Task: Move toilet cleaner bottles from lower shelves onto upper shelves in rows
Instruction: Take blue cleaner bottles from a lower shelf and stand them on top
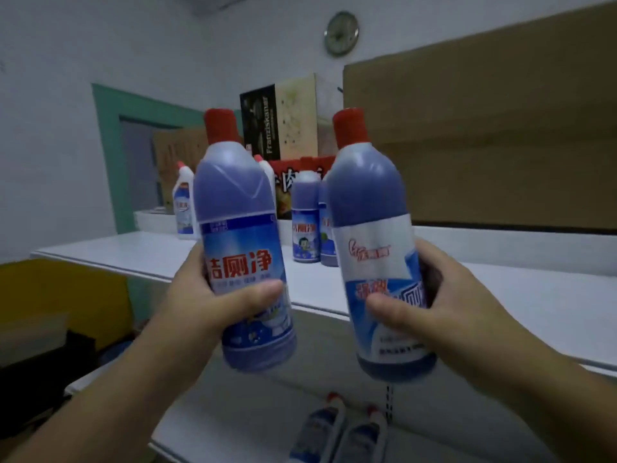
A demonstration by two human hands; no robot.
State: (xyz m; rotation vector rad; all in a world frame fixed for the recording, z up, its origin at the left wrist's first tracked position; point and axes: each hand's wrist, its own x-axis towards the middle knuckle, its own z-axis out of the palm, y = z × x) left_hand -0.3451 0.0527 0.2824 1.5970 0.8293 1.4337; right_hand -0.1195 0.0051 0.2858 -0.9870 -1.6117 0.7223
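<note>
My left hand [213, 299] grips a blue toilet cleaner bottle [238, 228] with a red cap, held upright in front of the upper white shelf [500, 295]. My right hand [444, 305] grips a second blue bottle [374, 228] with a red cap, tilted slightly left. Two blue bottles [305, 225] stand on the upper shelf behind them. A white bottle with a red cap [183, 202] stands further left on that shelf. Two more bottles [344, 432] stand on the lower shelf [233, 426] below.
A brown cardboard sheet [484, 128] lines the back of the upper shelf at right. Boxes, one black and one red [283, 128], sit behind the shelf. A green door frame [110, 155] is at left, a wall clock [341, 32] above, a yellow box [60, 289] lower left.
</note>
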